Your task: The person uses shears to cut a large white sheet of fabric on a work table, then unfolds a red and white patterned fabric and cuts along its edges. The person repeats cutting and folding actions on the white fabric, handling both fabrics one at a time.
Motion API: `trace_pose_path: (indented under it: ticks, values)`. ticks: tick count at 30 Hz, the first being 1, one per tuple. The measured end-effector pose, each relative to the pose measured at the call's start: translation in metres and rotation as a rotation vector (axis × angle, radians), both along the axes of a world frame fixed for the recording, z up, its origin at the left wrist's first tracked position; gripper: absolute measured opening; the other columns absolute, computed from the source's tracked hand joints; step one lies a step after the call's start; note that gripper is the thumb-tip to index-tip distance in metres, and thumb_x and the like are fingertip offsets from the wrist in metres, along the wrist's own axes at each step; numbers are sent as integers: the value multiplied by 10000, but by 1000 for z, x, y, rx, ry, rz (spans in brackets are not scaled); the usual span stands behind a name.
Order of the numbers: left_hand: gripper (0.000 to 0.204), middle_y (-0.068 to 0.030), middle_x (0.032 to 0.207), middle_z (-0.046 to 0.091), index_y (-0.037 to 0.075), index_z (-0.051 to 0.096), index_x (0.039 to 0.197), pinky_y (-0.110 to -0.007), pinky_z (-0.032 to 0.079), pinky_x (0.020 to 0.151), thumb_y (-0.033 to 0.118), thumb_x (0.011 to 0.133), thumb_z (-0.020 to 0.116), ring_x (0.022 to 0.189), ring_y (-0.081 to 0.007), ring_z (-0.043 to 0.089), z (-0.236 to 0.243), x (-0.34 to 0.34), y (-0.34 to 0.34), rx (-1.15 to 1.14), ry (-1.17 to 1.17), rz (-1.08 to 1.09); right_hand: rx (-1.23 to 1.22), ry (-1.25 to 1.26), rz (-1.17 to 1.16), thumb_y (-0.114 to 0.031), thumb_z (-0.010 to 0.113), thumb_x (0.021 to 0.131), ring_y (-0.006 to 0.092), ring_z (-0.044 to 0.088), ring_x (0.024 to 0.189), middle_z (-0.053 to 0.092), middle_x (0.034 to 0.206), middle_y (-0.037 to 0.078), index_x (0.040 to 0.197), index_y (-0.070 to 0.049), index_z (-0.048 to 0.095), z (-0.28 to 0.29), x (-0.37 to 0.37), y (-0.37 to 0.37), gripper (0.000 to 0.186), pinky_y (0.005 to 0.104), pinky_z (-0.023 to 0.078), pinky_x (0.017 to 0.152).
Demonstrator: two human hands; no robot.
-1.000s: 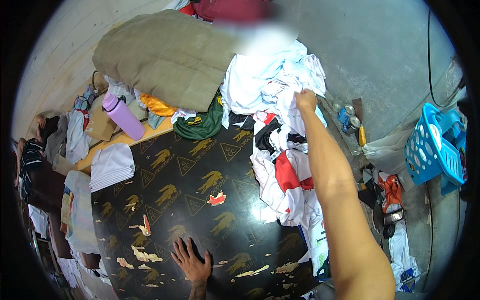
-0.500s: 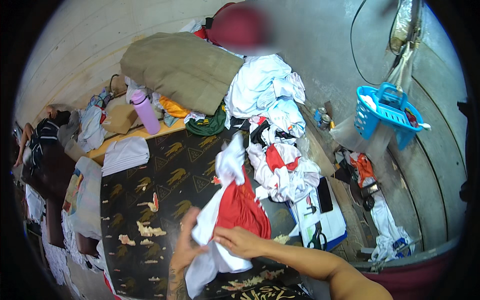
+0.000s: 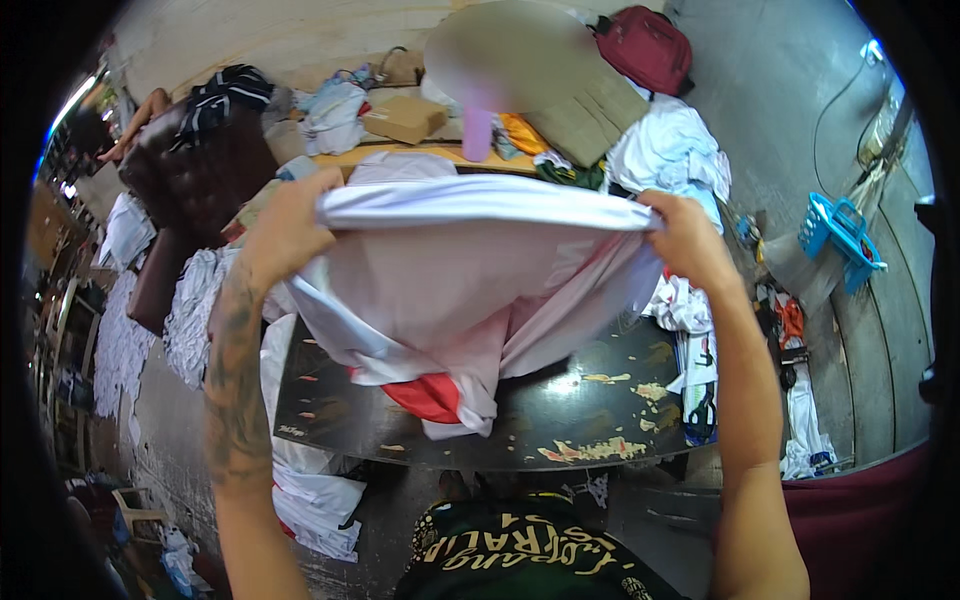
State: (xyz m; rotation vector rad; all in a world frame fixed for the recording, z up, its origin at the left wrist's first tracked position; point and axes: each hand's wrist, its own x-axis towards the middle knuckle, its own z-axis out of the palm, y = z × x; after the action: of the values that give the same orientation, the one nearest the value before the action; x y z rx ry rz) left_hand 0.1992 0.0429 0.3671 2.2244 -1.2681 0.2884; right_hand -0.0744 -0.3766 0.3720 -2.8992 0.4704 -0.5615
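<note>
A white and red shirt (image 3: 430, 280) is stretched out above the black table (image 3: 560, 425), slightly blurred by motion. My left hand (image 3: 292, 225) grips its upper edge at one end, and my right hand (image 3: 690, 238) grips the same edge at the other end. Between my hands the cloth hangs down in folds, with a red part (image 3: 425, 397) showing at the bottom near the tabletop. The fingertips are partly hidden behind the fabric. Behind the shirt, a stack of folded white cloth (image 3: 405, 165) shows at the table's far side.
White garments (image 3: 668, 150) are heaped at the back right, near a maroon backpack (image 3: 648, 48). A pink bottle (image 3: 477, 135) and a cardboard box (image 3: 405, 119) stand at the back. A blue basket (image 3: 838, 240) hangs at right. A dark brown armchair (image 3: 190, 180) stands at left.
Both hands have risen and spread apart, pulling the bunched shirt out wide between them. The view has shifted, bringing the table's front edge and more of the left side into sight.
</note>
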Motion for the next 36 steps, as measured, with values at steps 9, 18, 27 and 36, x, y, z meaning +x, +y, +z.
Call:
trace_pose_path:
  ticks: [9,18,27,36]
  values:
    - [419,-179,1231,766,112,734,1259,-462,535,1020,-13,890,582,1178,-422,708,34,42,118,-340,-469,546,-263,-596,-103,47,650,786,460,722,1094,764,1106,256,1209,-92,754,50,1,-12,457,504,562,930]
    - [732,-100,1615,587,165,607,1572,-628,285,1267,-28,868,565,1522,-425,432,-309,-173,237,289,18,473,294,503,-38,-6,583,919,371,721,1238,738,1402,141,1434,-190,716,-209,-196,66,563,483,580,1059]
    - [1044,-235,1839,79,212,127,1787,-747,139,1296,166,880,641,1680,-507,92,-393,-254,178,498,507,1013,377,202,-267,-476,816,923,533,302,1598,360,1730,258,1546,-105,585,-340,-219,140,761,714,258,1276]
    - [529,-172,1442,675,-9,476,1583,-426,625,966,224,1113,542,1153,-317,754,-436,-120,39,-861,1089,250,1502,49,686,-241,673,1098,235,573,798,623,884,56,1111,-45,603,-277,-52,184,209,378,527,765]
